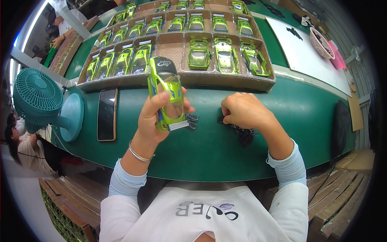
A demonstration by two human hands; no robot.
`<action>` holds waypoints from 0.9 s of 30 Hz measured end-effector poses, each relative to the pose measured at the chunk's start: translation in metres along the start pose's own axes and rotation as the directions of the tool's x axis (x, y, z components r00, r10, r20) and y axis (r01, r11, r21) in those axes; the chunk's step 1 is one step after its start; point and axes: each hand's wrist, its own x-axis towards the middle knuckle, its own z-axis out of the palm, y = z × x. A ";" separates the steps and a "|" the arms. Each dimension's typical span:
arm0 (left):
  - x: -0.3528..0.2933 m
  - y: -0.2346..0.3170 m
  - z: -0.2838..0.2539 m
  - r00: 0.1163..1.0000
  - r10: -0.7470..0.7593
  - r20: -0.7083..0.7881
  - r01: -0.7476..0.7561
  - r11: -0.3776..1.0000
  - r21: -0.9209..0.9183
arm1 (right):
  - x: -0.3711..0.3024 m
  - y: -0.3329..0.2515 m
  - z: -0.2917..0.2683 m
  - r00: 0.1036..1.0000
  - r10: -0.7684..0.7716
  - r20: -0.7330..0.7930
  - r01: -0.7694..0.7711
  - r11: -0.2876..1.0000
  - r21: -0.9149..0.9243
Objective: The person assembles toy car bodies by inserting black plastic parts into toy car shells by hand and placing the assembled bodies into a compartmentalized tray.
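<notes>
My left hand (155, 111) is wrapped round a lime-green toy car body (174, 90), raised above the green table with its black hood end up and a grey spoiler (178, 125) at the lower end. Small dark grey parts (192, 121) show just beside it; I cannot tell whether they lie on the table or touch the car. My right hand (246, 109) is pinched at a small black plastic part (220, 119) on the table. Under and beside that hand lies a small pile of black parts (245, 136).
A divided cardboard tray (173, 80) of green car bodies spans the back. At left are a teal fan (38, 97) and a phone (107, 115). On the right are a white board (300, 52), a basket (321, 43) and a dark oblong object (341, 129). Other people appear at far left.
</notes>
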 end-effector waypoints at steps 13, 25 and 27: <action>0.005 0.002 -0.011 0.987 -0.054 0.152 0.104 0.932 -0.348 | 0.005 0.003 0.017 0.893 -0.308 -0.328 0.337 0.941 0.035; 0.007 0.006 -0.004 0.994 -0.104 -0.018 0.090 0.924 -0.372 | 0.010 0.013 0.012 0.967 -0.189 -0.171 0.223 0.953 0.205; 0.008 0.005 0.000 0.996 -0.085 0.035 0.092 0.915 -0.393 | 0.009 0.017 0.005 0.951 -0.090 -0.296 0.201 0.908 0.367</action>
